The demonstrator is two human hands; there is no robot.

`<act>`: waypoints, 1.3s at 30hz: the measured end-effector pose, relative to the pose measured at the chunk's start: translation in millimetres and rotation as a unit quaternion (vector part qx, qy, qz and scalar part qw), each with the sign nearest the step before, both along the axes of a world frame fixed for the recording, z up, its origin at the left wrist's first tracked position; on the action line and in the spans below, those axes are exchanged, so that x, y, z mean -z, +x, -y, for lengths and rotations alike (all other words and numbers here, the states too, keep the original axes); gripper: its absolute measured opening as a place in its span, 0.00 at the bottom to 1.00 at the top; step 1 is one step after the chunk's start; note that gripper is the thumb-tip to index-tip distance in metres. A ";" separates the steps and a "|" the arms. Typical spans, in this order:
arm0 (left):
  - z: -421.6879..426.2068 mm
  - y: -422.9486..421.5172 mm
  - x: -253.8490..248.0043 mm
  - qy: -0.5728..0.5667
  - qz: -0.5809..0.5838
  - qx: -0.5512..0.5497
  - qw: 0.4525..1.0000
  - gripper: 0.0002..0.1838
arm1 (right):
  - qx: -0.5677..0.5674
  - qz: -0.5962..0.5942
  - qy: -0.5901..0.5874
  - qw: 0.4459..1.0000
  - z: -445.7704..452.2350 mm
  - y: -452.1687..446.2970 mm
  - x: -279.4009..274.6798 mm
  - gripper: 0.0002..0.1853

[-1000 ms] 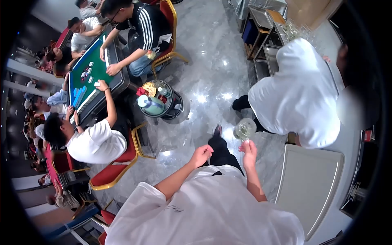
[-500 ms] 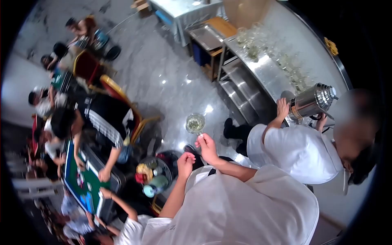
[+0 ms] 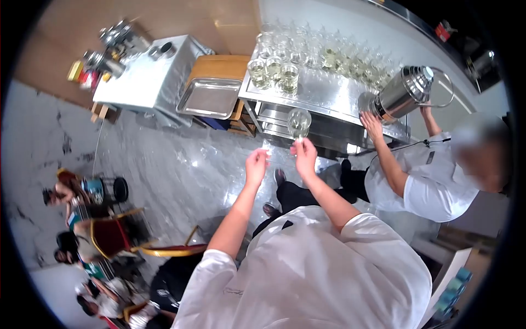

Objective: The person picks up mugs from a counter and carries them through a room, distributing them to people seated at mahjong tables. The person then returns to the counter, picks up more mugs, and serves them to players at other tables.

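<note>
My right hand (image 3: 304,158) is closed on a clear glass cup (image 3: 299,122), gripping it at its near end. The cup appears in front of the near edge of a steel counter (image 3: 342,88). To its left is my left hand (image 3: 256,165), apart from the cup, with its fingers curled together. A small pale spot shows at those fingertips, too small to name. On the counter stand several glass cups (image 3: 289,79), some with pale yellowish liquid in them.
A co-worker in a white shirt (image 3: 427,181) stands at the right, hands at a large steel urn (image 3: 397,96). A steel tray (image 3: 211,97) lies left of the counter, beside a cloth-covered table (image 3: 137,82). Red-and-gold chairs (image 3: 109,237) and seated people are at lower left.
The view has turned from the game table toward the counter. My right hand still holds the cup, now before the counter. My hands are further apart. The co-worker's urn is more tilted.
</note>
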State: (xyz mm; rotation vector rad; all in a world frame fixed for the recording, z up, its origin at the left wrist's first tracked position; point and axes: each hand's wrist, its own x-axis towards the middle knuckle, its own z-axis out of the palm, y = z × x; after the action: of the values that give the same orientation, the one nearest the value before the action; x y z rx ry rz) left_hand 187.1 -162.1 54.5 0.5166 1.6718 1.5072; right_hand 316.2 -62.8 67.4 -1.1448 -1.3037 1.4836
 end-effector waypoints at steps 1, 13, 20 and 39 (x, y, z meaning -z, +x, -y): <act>-26.9 -20.0 -1.2 -0.006 0.011 0.012 1.000 0.10 | 0.025 -0.019 -0.013 0.999 -16.3 -11.4 6.6 0.08; -228.7 -108.7 20.7 -0.070 0.088 -0.001 0.994 0.19 | 0.241 -0.081 -0.055 0.966 -139.7 -110.6 51.8 0.09; -262.0 -113.9 39.5 -0.083 0.082 -0.014 0.993 0.20 | 0.359 -0.055 -0.049 0.931 -160.1 -152.1 78.5 0.06; -272.3 -130.7 21.6 -0.126 0.257 0.078 0.955 0.24 | 0.421 0.118 -0.006 0.900 -158.4 -202.0 64.9 0.21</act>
State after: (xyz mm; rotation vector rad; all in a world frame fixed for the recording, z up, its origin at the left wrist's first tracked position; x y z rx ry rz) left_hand 56.4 110.2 32.9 0.0972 1.3471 1.1641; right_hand 114.2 95.6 2.5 -1.6528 -0.7565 0.7213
